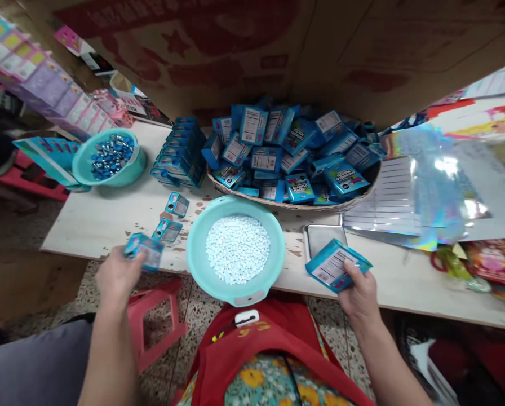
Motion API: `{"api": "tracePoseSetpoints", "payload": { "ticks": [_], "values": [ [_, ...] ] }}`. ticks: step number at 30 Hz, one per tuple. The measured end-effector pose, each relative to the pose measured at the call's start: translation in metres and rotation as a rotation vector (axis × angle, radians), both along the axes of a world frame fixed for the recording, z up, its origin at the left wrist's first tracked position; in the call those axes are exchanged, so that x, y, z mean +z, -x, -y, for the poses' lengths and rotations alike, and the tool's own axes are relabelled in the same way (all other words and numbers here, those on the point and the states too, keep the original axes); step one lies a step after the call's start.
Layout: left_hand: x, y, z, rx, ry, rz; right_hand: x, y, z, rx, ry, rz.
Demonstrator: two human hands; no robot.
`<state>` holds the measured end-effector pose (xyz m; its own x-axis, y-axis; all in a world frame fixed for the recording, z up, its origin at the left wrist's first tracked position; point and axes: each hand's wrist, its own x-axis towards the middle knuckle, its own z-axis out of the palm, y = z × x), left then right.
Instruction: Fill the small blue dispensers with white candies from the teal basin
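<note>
At the table's front left edge, my left hand (119, 273) grips a small blue candy box (150, 252), slightly smeared by motion. Two similar blue boxes (168, 230) lie on the table just beyond it. My right hand (360, 287) pinches a flat blue candy packet (333, 267) with a white printed panel facing up. That packet is tilted over the front of a small metal-topped scale (322, 237). Between my hands sits a turquoise basin (195, 248) with many small pale-blue candies (238, 248) in it.
Behind the basin, a shallow cardboard tray (295, 206) is heaped with blue packets. Stacked blue boxes (178, 149) and a turquoise bowl (140, 166) of shiny wrapped candies stand left. A large cardboard box (244, 51) looms behind. Shiny sheets (442, 175) lie right; a red stool (155, 321) is below.
</note>
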<state>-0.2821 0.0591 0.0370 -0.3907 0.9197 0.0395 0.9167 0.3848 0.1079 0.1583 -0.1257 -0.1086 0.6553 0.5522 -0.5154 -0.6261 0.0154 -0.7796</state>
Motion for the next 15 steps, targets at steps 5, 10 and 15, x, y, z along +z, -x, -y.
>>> {"api": "tracePoseSetpoints", "payload": {
  "ticks": [5,10,15],
  "values": [
    [-0.073,0.070,-0.051,0.217,0.041,0.061,-0.001,0.026,-0.021,0.052,0.029,-0.054],
    [-0.097,0.072,-0.059,0.150,-0.070,0.186,-0.007,0.057,-0.024,0.159,0.030,-0.127],
    [-0.094,-0.018,-0.020,-0.166,-0.555,0.132,-0.019,0.087,-0.017,0.341,-0.006,-0.153]
  ]
}}
